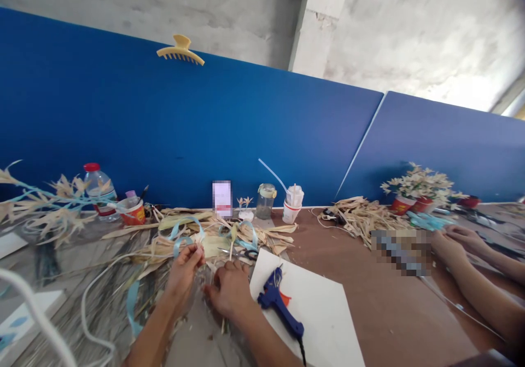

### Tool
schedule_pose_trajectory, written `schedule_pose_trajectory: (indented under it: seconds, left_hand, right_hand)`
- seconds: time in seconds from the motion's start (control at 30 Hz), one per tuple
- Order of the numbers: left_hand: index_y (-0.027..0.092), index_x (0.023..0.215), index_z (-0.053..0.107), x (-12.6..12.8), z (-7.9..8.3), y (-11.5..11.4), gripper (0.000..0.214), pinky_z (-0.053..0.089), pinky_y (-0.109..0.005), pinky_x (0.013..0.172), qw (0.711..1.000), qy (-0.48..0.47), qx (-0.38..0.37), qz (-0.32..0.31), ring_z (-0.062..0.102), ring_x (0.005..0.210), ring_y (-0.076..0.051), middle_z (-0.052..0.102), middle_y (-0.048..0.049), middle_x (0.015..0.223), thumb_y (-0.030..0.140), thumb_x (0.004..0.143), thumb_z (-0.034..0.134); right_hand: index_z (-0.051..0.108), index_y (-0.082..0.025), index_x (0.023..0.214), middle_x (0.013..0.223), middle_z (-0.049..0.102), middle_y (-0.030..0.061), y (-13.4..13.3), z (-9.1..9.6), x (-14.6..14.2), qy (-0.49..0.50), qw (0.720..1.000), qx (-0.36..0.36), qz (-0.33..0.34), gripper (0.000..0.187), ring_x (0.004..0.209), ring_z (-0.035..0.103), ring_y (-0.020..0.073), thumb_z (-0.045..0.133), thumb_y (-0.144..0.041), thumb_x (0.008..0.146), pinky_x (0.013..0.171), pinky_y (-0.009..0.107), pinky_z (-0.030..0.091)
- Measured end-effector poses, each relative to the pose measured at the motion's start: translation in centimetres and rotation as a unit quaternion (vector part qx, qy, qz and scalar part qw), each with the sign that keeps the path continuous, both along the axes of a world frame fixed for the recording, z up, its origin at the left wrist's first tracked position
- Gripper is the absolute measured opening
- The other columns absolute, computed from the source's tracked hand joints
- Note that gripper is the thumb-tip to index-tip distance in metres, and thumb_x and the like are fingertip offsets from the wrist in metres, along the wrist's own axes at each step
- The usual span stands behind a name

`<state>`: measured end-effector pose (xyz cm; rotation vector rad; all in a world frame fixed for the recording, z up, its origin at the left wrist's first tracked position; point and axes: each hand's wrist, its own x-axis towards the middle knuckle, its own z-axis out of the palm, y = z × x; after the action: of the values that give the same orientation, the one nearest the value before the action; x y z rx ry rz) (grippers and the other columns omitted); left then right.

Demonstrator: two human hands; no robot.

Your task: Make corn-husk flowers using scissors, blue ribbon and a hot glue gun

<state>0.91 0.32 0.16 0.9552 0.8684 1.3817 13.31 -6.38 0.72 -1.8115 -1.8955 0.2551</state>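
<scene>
Head: right hand point(232, 286) palm-down, curled

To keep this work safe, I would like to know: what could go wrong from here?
The blue glue gun lies on the white board close to the right hand; if hot, it might cause a burn. The scissors lie among the pale husks just beyond that hand, so reaching forward could mean a cut.

Husk strips point(186, 220) look rough, papery; the glue gun point(277, 300), smooth plastic.
</scene>
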Motion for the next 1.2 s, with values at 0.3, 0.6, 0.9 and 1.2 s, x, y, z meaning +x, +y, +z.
schedule_pose_trajectory:
  seconds: [0.3,0.6,0.9,1.2]
  left_hand:
    - [0.017,0.070,0.059,-0.1,0.1,0.1,0.032,0.041,-0.019,0.054,0.999,-0.049,-0.019,-0.002,0.049,0.053,-0.007,0.057,0.0054,0.062,0.036,0.056,0.080]
    - [0.017,0.074,0.062,0.3,0.2,-0.1,0.031,0.035,-0.017,0.045,0.997,-0.068,-0.035,-0.017,0.042,0.047,-0.004,0.056,0.0061,0.062,0.028,0.053,0.082]
    - [0.017,0.069,0.060,-0.2,0.2,0.5,0.031,0.030,-0.019,0.046,0.999,-0.008,-0.027,0.035,0.039,0.047,-0.005,0.056,0.0071,0.060,0.023,0.047,0.081]
    - [0.016,0.072,0.065,-0.6,0.6,0.2,0.029,0.035,-0.019,0.051,0.995,-0.041,-0.046,0.073,0.043,0.052,-0.007,0.061,0.0045,0.065,0.024,0.048,0.078]
  right_hand:
    - [0.066,-0.018,0.063,0.070,0.067,0.0044,1.3,0.2,0.8,0.185,0.980,-0.023,-0.076,0.019,0.072,0.060,0.0185,0.051,-0.015,0.074,0.069,0.028,0.038]
    - [0.055,-0.019,0.062,0.056,0.048,-0.0042,2.6,-1.2,1.5,0.446,0.891,0.051,-0.073,0.013,0.056,0.044,0.0132,0.048,-0.026,0.071,0.056,0.023,0.034]
    - [0.065,-0.017,0.082,0.075,0.062,0.0055,2.7,-0.9,2.9,0.304,0.937,0.054,-0.162,0.018,0.073,0.057,0.0223,0.049,-0.022,0.075,0.069,0.033,0.043]
    - [0.062,-0.033,0.118,0.133,0.048,0.0091,0.2,-0.6,-0.1,0.019,0.992,0.094,0.085,0.040,0.130,0.032,0.0359,0.065,-0.037,0.078,0.103,0.056,0.025]
